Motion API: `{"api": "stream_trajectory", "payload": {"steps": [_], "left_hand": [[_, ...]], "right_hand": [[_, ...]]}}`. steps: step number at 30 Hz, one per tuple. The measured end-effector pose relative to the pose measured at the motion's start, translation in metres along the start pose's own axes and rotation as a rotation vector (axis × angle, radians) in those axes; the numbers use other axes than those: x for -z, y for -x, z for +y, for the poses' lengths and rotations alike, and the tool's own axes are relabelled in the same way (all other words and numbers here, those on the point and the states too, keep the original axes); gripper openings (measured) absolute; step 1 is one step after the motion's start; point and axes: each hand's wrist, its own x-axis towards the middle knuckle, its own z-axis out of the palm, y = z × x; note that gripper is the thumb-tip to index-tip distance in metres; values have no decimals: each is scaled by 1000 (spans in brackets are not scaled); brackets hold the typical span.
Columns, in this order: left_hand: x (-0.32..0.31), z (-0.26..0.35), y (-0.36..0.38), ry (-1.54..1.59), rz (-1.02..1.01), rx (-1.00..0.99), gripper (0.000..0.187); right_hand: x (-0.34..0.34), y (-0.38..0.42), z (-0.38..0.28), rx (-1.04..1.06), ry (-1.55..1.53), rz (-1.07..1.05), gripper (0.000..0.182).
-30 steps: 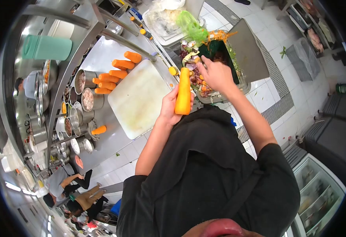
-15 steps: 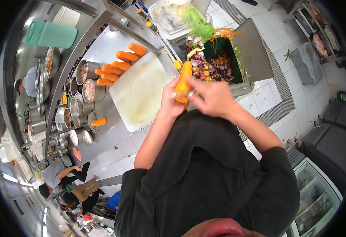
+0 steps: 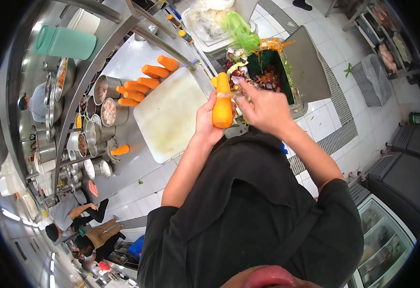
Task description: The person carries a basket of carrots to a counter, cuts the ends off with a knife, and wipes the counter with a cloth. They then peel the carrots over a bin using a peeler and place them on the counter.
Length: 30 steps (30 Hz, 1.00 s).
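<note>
My left hand (image 3: 207, 121) is closed round a large peeled-looking orange carrot (image 3: 223, 111), held upright over the edge between the counter and the bin. My right hand (image 3: 263, 106), blurred, is closed on a peeler (image 3: 226, 95), whose pale blade lies across the upper part of the carrot. Most of its handle is hidden by my fingers. Just beyond the hands stands a waste bin (image 3: 299, 106) holding orange peelings, purple onion scraps and other trimmings. To the left, a white cutting board (image 3: 164, 115) lies on the steel counter, with several carrots (image 3: 135, 86) along its far left side.
Metal pots (image 3: 114, 112) with food crowd the counter's left side, under a steel shelf (image 3: 102, 45). One carrot (image 3: 120, 150) lies apart near them. A grey lid (image 3: 306, 67) leans beside the bin. Other people (image 3: 68, 216) are at the lower left; a glass-topped chest (image 3: 385, 235) is lower right.
The peeler has moved from the lower part of the carrot to its upper part, with my right hand shifting slightly right. The carrot's thick end now tilts more toward me.
</note>
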Motion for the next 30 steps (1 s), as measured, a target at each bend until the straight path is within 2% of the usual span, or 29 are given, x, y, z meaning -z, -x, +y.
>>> {"api": "stream_trajectory", "payload": {"steps": [1, 2, 4, 6, 7, 8, 9, 12, 14, 18, 20, 22, 24, 25, 27, 28, 30], "left_hand": [[-12, -2, 3, -36, 136, -88, 40], [-20, -4, 11, -32, 142, -84, 40], [-38, -1, 16, -104, 140, -69, 45], [-36, -1, 19, -169, 115, -91, 48], [-24, -3, 20, -221, -12, -12, 49], [-16, -3, 24, -272, -136, 64, 51], [-25, -2, 34, -272, -153, 70, 53], [-7, 5, 52, -345, -170, -99, 53], [29, 18, 62, -411, -75, -208, 54], [101, 72, 105, -777, 380, -699, 48], [149, 100, 135, -789, 596, -831, 50], [207, 129, 158, -948, 813, -984, 43], [252, 163, 184, -1117, 969, -993, 35], [275, 179, 192, -1111, 985, -991, 35], [321, 209, 202, -1092, 1175, -1020, 30], [341, 220, 205, -1085, 1179, -1019, 30], [373, 238, 209, -1063, 1403, -879, 31]], "right_hand": [[4, 8, -12, 140, -74, 5, 48], [7, 19, -24, 272, -151, 4, 48], [-1, 19, -21, 301, -68, -5, 49], [-5, -7, 6, -11, 27, -15, 51], [-6, -22, 25, -133, -11, -65, 52], [-14, -33, 47, -229, 116, -113, 52], [-23, -38, 66, -312, 120, -138, 54], [-52, -28, 111, -451, -137, -109, 56], [-66, -18, 121, -492, -142, -109, 56], [-100, 2, 143, -543, -92, -148, 57], [-111, 7, 152, -556, -49, -193, 60], [-120, 8, 156, -548, -36, -200, 61], [-127, 7, 160, -543, 1, -195, 60], [-129, 5, 160, -556, -4, -196, 60], [-128, 1, 151, -569, -19, -200, 63], [-128, -1, 153, -576, -17, -199, 64], [-129, -3, 152, -568, -56, -191, 65]]}}
